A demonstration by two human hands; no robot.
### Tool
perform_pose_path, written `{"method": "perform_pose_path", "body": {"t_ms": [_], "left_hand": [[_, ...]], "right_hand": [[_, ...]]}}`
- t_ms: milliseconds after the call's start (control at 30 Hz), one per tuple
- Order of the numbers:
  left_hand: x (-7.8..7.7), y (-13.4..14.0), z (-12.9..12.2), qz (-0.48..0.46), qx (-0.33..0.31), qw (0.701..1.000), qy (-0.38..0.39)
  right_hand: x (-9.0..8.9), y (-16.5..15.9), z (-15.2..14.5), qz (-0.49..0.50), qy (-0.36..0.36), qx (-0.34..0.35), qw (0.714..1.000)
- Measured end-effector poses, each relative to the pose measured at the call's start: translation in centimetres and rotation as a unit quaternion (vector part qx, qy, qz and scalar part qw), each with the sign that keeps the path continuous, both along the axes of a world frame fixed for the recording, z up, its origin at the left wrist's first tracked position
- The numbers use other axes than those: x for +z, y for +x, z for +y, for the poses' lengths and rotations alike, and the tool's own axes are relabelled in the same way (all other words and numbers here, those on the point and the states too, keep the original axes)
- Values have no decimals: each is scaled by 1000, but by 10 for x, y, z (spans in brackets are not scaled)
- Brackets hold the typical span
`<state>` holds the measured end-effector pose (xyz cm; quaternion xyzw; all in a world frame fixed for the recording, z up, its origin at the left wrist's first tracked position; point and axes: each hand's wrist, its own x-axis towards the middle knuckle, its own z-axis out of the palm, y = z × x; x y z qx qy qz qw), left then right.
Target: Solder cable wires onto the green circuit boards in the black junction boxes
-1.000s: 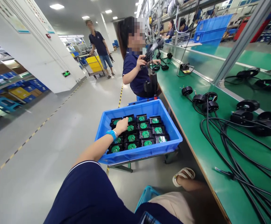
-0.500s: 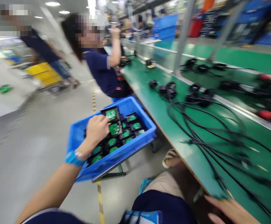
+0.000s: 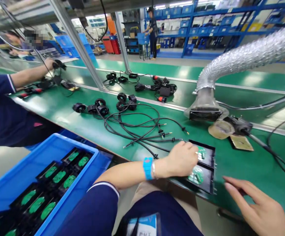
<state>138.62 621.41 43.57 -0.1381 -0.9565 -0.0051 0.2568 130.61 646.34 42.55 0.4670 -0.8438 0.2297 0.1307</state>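
My left hand (image 3: 181, 159), with a blue band at the wrist, is closed on the left side of two black plastic cases side by side. Inside the far case (image 3: 209, 156) and the near case (image 3: 207, 184) are green circuit boards, partly covered by my fingers. The cases are at the front edge of the green bench; whether they rest fully on it I cannot tell. To their right, my right hand (image 3: 257, 205) is over the bench with thumb and fingers apart, holding nothing.
A blue bin (image 3: 97, 154) of similar cases stands at left. Black cables with plugs (image 3: 132, 131) lie across the bench (image 3: 262, 164). A silver duct (image 3: 221, 72) hangs above a soldering iron (image 3: 250, 131). A co-worker's arm (image 3: 31, 73) reaches over the bench at far left.
My left hand has lifted two cases from the blue bin and carried them right to the bench. The view has turned right. My right hand has come further into view.
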Motion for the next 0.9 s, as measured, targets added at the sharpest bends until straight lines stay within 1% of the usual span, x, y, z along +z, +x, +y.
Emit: {"method": "perform_pose_path", "body": {"t_ms": [33, 67, 133, 167, 200, 233, 267, 300, 333, 367, 400, 467, 500, 533, 567, 633, 667, 733, 800, 833, 867, 900], "left_hand": [[-5, -14, 10, -5, -24, 1000, 1], [-9, -24, 19, -11, -40, 999, 2], [-11, -34, 26, -31, -65, 997, 5], [-8, -35, 22, -46, -69, 996, 10], [-3, -33, 13, -62, -65, 996, 18], [5, -29, -3, -75, -50, 996, 28], [15, -22, -25, -86, -16, 995, 42], [24, -14, -52, -90, 36, 994, 54], [33, -5, -84, -83, 98, 989, 71], [40, 6, -118, -75, 194, 974, 91], [44, 16, -153, -58, 269, 956, 101], [44, 35, -218, -33, 375, 920, 107], [41, 43, -245, -28, 409, 906, 107], [36, 49, -267, -30, 426, 898, 105], [30, 53, -284, -37, 433, 895, 100], [18, 55, -305, -54, 434, 895, 87], [13, 55, -312, -59, 437, 894, 81], [9, 54, -323, -52, 465, 881, 69], [8, 58, -333, -26, 512, 857, 56], [9, 63, -338, -10, 536, 843, 50], [9, 68, -343, 4, 558, 829, 42], [9, 74, -348, 13, 573, 818, 34]], "right_hand": [[0, -2, 1, 23, -16, -18, 999], [2, -4, -4, 42, -33, -16, 998], [11, -9, -25, 66, -64, 35, 995], [18, -13, -42, 71, -75, 69, 992], [27, -18, -63, 71, -78, 96, 990], [36, -24, -88, 61, -69, 106, 990], [45, -30, -116, 43, -40, 101, 993], [53, -36, -147, 15, 9, 85, 996], [60, -40, -181, -23, 83, 61, 994], [64, -43, -215, -61, 184, 39, 980], [66, -44, -247, -94, 256, 20, 962], [61, -42, -303, -116, 295, 14, 948], [56, -40, -323, -119, 300, 11, 947], [51, -37, -338, -118, 299, 11, 947], [47, -34, -347, -118, 301, 11, 946], [44, -33, -353, -115, 309, 17, 944], [47, -35, -351, -115, 310, 23, 943], [59, -46, -347, -119, 300, 38, 946], [71, -64, -347, -133, 258, 52, 955], [74, -73, -349, -135, 230, 66, 962], [74, -83, -352, -122, 193, 89, 969], [70, -92, -355, -98, 162, 117, 975]]}}
